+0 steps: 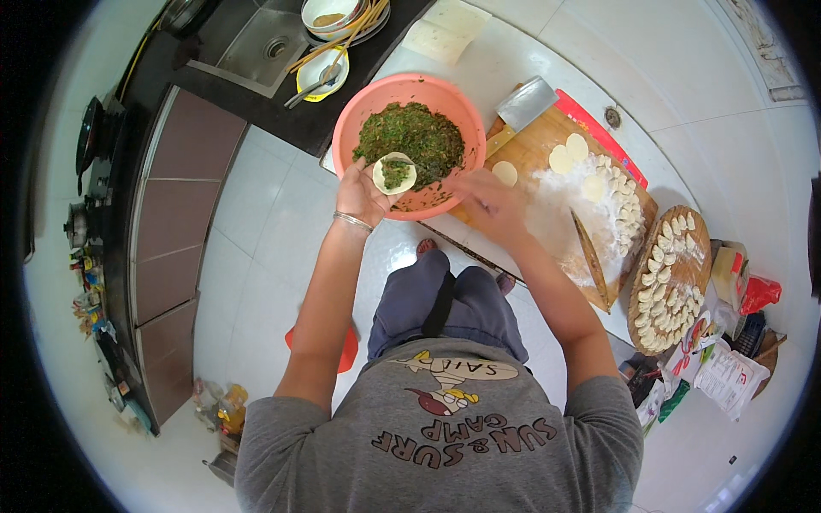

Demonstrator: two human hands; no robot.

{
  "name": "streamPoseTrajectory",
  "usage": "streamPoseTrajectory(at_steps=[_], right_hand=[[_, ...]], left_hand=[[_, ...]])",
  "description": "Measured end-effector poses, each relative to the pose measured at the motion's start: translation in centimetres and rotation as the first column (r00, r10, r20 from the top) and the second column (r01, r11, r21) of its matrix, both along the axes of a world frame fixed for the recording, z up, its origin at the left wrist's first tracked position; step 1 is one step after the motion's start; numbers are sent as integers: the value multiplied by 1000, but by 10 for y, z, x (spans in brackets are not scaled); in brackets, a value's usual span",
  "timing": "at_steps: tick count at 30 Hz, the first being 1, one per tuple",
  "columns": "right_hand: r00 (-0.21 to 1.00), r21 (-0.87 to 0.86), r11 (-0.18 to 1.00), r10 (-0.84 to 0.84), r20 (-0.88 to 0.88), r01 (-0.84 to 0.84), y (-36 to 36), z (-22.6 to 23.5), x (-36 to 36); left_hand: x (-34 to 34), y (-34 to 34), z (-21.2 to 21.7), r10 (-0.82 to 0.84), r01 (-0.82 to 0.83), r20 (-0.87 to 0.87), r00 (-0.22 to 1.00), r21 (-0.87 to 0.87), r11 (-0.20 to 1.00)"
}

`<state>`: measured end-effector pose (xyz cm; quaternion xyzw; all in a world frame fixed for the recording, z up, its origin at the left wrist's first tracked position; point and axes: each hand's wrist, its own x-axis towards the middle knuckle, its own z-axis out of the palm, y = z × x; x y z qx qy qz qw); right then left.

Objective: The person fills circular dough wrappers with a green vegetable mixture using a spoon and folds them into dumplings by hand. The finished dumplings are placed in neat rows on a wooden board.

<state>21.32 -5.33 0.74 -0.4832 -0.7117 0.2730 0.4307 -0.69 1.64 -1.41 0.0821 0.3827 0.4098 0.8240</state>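
My left hand (360, 195) holds a round dumpling wrapper (379, 179) on its palm and fingers, over the near left side of a pink basin (343, 128). A dab of chopped green filling (395, 173) lies in the wrapper's middle. More of that green filling (410, 132) is heaped in the basin. My right hand (489, 198) is at the basin's near right rim, above the board's left edge. Motion smears its fingers, so whether it holds anything is unclear. Flat wrappers (562, 160) lie on the floured wooden board (547, 124).
A cleaver (527, 103) and a tapered rolling pin (588, 250) lie on the board, with folded dumplings (629, 209) along its right side. Further right, a round tray (699, 263) bears many dumplings. Far left are a sink (254, 50), stacked bowls and chopsticks (363, 26).
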Motion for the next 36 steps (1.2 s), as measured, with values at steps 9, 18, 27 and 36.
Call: streamPoseTrajectory(at_steps=[9, 18, 27, 36], right_hand=[[926, 401, 891, 54, 374, -214, -19, -17, 11], [796, -377, 913, -342, -500, 155, -15, 16, 22], [774, -597, 798, -426, -468, 78, 5, 7, 29], [820, -624, 778, -402, -407, 72, 12, 17, 11]], left_hand=[[16, 14, 17, -56, 46, -70, 996, -133, 990], [21, 11, 6, -100, 100, 2, 995, -1, 995], [21, 9, 2, -115, 115, 3, 993, -47, 992], [29, 4, -2, -61, 64, -31, 998, 78, 995]])
